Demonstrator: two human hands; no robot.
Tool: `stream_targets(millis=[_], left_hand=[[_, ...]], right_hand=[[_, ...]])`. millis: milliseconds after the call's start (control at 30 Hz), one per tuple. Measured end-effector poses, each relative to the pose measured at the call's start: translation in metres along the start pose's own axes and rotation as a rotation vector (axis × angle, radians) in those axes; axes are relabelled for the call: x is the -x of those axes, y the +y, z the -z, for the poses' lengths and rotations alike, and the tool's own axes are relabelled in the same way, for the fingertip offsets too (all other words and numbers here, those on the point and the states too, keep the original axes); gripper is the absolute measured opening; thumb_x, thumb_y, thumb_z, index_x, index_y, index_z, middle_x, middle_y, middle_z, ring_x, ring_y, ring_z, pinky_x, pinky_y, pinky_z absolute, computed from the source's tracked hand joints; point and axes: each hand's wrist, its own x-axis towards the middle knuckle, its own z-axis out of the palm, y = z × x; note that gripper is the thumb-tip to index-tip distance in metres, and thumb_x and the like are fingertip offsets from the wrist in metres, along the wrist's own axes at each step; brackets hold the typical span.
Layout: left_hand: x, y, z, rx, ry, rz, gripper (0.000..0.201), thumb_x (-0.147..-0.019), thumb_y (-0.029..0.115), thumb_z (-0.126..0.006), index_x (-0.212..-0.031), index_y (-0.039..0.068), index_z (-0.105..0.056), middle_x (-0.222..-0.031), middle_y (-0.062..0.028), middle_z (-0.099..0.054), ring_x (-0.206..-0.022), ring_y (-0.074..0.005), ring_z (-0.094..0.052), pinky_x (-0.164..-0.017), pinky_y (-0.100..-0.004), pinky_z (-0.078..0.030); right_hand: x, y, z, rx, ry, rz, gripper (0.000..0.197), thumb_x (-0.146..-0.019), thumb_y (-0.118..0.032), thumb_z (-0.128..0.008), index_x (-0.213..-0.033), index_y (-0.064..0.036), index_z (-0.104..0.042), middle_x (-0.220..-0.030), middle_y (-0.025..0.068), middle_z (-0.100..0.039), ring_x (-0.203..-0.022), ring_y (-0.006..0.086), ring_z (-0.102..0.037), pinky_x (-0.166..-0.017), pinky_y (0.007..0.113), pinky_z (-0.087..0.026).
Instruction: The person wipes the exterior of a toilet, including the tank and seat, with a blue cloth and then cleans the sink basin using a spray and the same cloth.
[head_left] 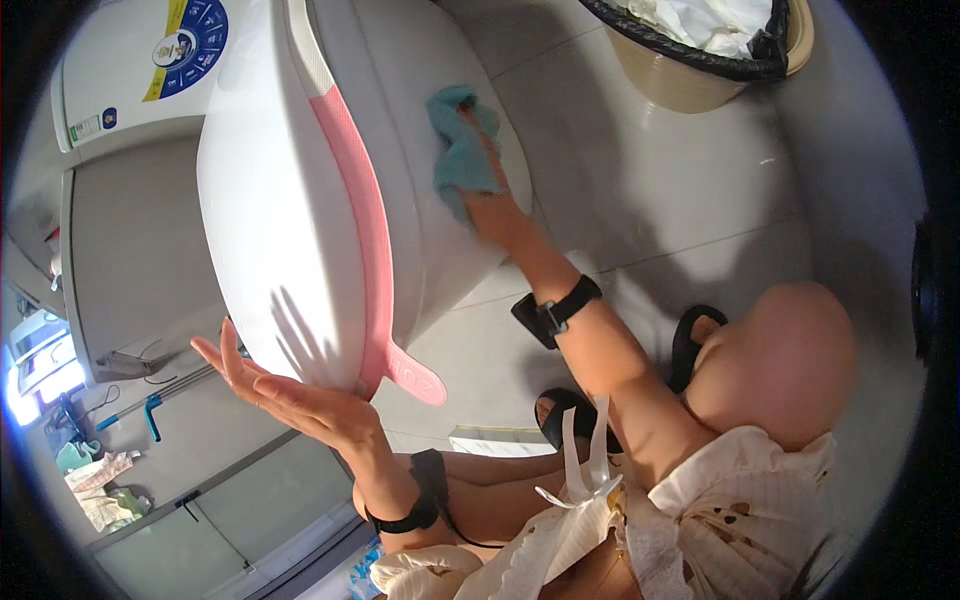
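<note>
My right hand (497, 213) presses a teal cloth (463, 160) against the side of the white toilet's base (415, 240). The cloth is bunched over my fingers and hides part of them. My left hand (318, 408) is at the front edge of the white toilet lid (270, 210), palm against it and fingers stretched out. A pink seat cover (372, 215) lines the seat beside the lid, and its pink tab (416, 376) sticks out close to my left wrist. Both seat and lid look tilted up from the bowl.
A beige waste bin (665, 75) with a black liner and white paper stands at the upper right. Grey floor tiles (640, 200) run beside the base. At left are a grey cabinet panel (145, 250), a blue hooked handle (152, 415) and several cloths (105, 490).
</note>
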Motion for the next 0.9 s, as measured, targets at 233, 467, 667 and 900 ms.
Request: stream_targets(millis=[233, 467, 667, 900], left_hand=[[-0.003, -0.001, 0.001, -0.022, 0.009, -0.036, 0.058, -0.092, 0.048, -0.015, -0.121, 0.009, -0.047, -0.139, -0.019, -0.025, -0.132, -0.0306, -0.02, -0.106, -0.0501, -0.016], [-0.001, -0.008, -0.002, -0.105, 0.067, -0.052, 0.055, -0.093, 0.045, -0.016, -0.113, 0.008, -0.052, -0.135, -0.0199, -0.034, -0.128, -0.0313, -0.029, -0.103, -0.0485, -0.023], [0.018, -0.016, 0.005, -0.073, 0.08, -0.385, 0.033, -0.092, 0.019, -0.028, -0.11, 0.001, -0.049, -0.13, -0.0253, -0.038, -0.124, -0.0391, -0.032, -0.103, -0.0499, -0.02], [0.071, -0.041, 0.004, 0.076, 0.413, 0.187, 0.037, -0.09, 0.026, -0.037, -0.113, -0.002, -0.04, -0.135, -0.024, -0.027, -0.124, -0.0328, -0.031, -0.102, -0.0438, -0.024]], right_hand=[[0.012, 0.014, 0.016, -0.136, 0.044, -0.623, 0.062, -0.081, -0.03, -0.045, -0.133, -0.0036, -0.025, -0.138, 0.0176, -0.026, -0.125, 0.0329, -0.026, -0.103, 0.04, -0.022], [0.053, 0.007, -0.021, -0.01, 0.152, -0.632, 0.041, -0.093, -0.021, -0.031, -0.126, 0.0028, -0.038, -0.129, 0.0203, -0.039, -0.116, 0.0333, -0.039, -0.099, 0.037, -0.028], [0.11, -0.026, -0.082, 0.062, 0.235, -0.162, 0.037, -0.09, -0.017, -0.038, -0.119, 0.0054, -0.043, -0.119, 0.0213, -0.046, -0.108, 0.0343, -0.044, -0.093, 0.038, -0.033], [0.047, -0.085, -0.047, -0.21, 0.114, 0.046, 0.036, -0.091, -0.017, -0.034, -0.117, 0.0045, -0.046, -0.117, 0.0206, -0.049, -0.107, 0.0331, -0.046, -0.091, 0.039, -0.035]])
